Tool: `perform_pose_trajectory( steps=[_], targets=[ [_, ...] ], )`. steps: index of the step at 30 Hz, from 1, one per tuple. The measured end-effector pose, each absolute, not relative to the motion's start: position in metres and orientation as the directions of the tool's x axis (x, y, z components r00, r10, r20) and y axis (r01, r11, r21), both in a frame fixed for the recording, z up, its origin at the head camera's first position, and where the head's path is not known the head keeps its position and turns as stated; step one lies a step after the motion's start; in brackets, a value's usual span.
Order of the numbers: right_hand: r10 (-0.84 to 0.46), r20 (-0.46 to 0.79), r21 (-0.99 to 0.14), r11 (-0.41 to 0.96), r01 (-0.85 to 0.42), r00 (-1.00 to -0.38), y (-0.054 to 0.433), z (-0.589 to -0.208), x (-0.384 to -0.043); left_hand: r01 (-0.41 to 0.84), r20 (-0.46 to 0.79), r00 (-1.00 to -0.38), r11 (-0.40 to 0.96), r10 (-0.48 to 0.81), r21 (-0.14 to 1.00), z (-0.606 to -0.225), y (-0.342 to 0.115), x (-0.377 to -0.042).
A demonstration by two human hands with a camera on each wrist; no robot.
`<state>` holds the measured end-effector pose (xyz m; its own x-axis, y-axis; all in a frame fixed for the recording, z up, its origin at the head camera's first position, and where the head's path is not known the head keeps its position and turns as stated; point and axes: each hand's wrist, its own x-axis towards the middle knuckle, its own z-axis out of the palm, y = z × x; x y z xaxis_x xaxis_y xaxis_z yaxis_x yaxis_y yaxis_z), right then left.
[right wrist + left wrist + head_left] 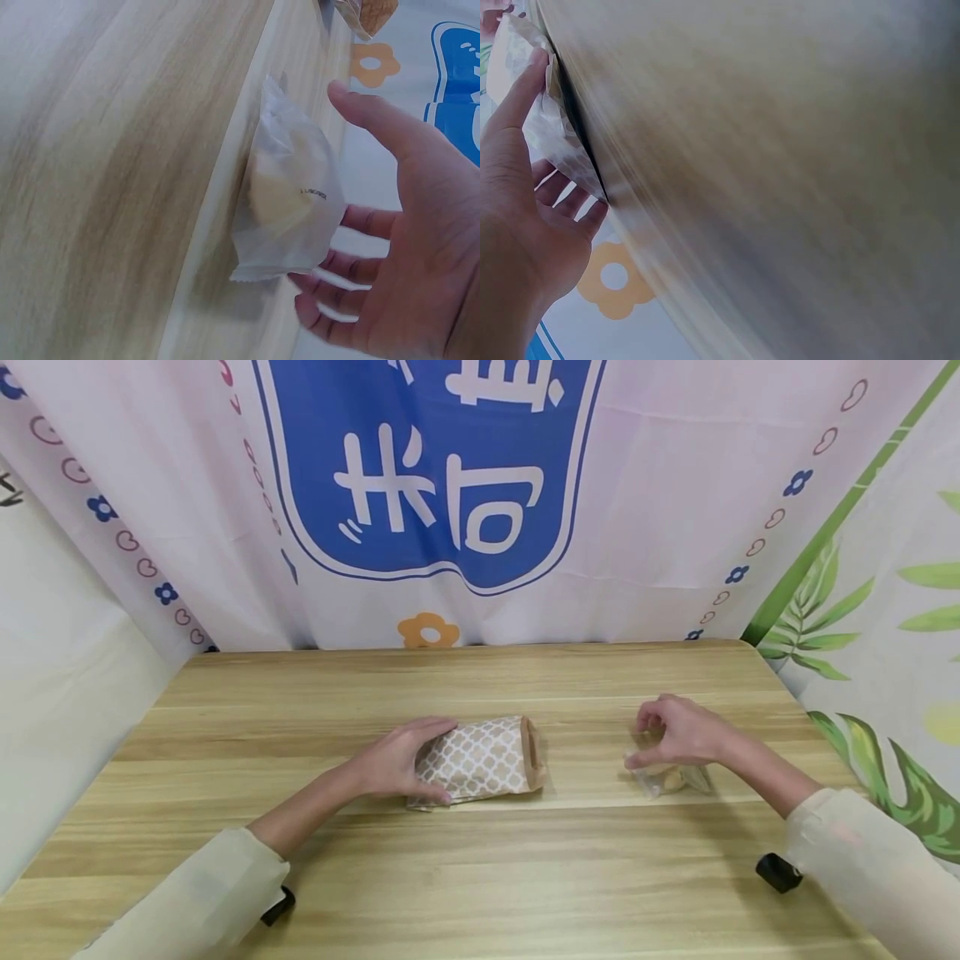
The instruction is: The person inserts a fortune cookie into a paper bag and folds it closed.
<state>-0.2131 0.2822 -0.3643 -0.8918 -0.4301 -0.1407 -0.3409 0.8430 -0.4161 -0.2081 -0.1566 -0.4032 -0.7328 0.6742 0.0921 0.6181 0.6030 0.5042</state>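
Observation:
A paper bag (480, 756) with a tan-and-white lattice print lies on its side on the wooden table, its brown-edged mouth facing right. My left hand (393, 760) holds its closed end, thumb on the near side and fingers on the far side. In the left wrist view the thumb lies along the bag (517, 56), with the other fingers bent at its edge. To the right, a small translucent packet (289, 195) with a pale yellow piece inside sits on the table. My right hand (686, 731) is just over it, thumb and fingers spread apart.
The wooden table (480, 877) runs back to a white curtain (637, 602) printed with a blue sign. A leaf-patterned cloth (900, 693) hangs at the right. Black devices (778, 872) show beneath the sleeves.

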Motion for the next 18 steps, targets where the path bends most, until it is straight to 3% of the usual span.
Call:
perform_pose_trajectory(
  steps=[7,18],
  targets=[
    [-0.37,-0.242,-0.325,0.902,-0.284,-0.897,0.2823,-0.3591,-0.2102,0.619,0.089,-0.732,0.605,0.675,0.501,-0.4029,-0.1566,-0.2081],
    [-0.41,-0.232,-0.362,0.878,-0.313,-0.882,0.2797,-0.3608,-0.2108,0.618,0.089,-0.731,0.602,0.676,0.506,-0.4028,-0.1564,-0.2076]
  ],
)
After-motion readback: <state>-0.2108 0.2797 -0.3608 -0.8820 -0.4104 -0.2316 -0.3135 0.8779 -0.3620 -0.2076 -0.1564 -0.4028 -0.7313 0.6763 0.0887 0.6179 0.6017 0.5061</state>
